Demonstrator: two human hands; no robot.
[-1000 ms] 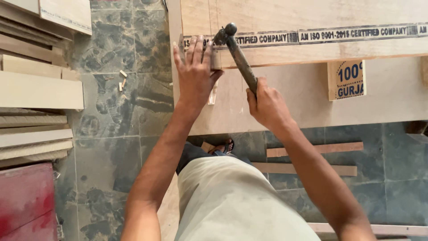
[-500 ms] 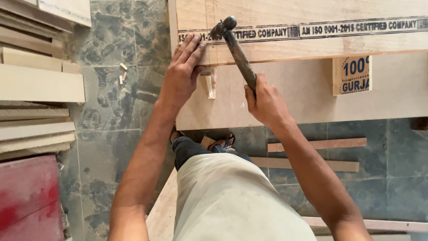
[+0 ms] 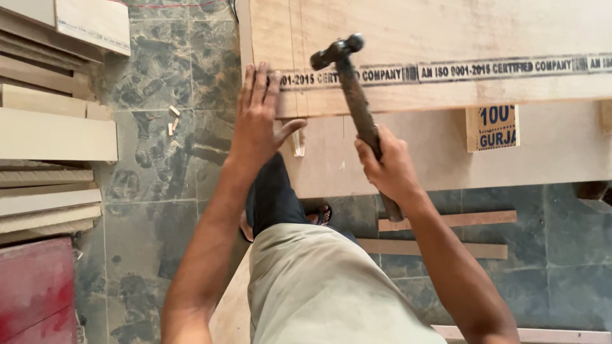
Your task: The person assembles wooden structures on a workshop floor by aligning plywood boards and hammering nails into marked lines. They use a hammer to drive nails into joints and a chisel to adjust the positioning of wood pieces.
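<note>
My right hand (image 3: 386,164) grips the dark wooden handle of a ball-peen hammer (image 3: 350,83), whose black head hovers over the upper plywood sheet (image 3: 459,32) near its printed black strip. My left hand (image 3: 256,118) lies flat with fingers spread on the left corner of that sheet, thumb hooked at its front edge. A lower plywood board (image 3: 433,165) sits beneath, jutting toward me. A small wooden block (image 3: 298,145) stands at the edge just right of my left thumb. No nail shows under the hammer head.
Stacked pale boards (image 3: 51,137) fill the left side on a green marble floor (image 3: 159,210). A red panel (image 3: 35,286) lies at bottom left. Two thin wood strips (image 3: 446,232) rest on the floor under the bench. Small wood chips (image 3: 172,121) lie near the stack.
My left hand slid left to the sheet's corner and flattened there. The hammer head has stayed raised over the printed strip. The view has shifted slightly.
</note>
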